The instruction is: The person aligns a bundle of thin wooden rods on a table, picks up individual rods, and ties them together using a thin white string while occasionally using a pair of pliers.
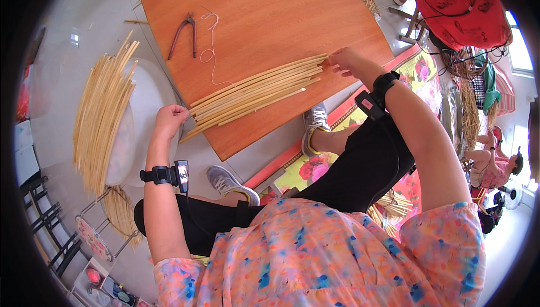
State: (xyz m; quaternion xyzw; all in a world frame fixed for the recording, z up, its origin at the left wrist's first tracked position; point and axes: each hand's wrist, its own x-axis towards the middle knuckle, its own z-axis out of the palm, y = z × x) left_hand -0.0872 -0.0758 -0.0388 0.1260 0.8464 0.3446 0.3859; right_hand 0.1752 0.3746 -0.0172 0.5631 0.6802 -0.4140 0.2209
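Observation:
A flat row of several pale yellow stalks (253, 94) lies side by side across the near part of the orange-brown wooden table (270, 14), some ends jutting past its left edge. At the row's left end my left hand (170, 120) pinches, thumb and forefinger closed at a stalk's tip. My right hand (350, 62) is at the far right end, its fingers curled and closed at the tip of the farthest stalk. Beyond the row lie pliers (184, 34) with dark reddish handles and a loose white string (212, 54), which runs down to the stalks.
A thick bundle of stalks (101, 116) rests on a white round surface (154, 85) to the left. Below it stands a metal-framed stool (93, 236). A floral mat (309, 172) covers floor under my legs. A red-covered seat (464, 9) and another person (495, 163) are at right.

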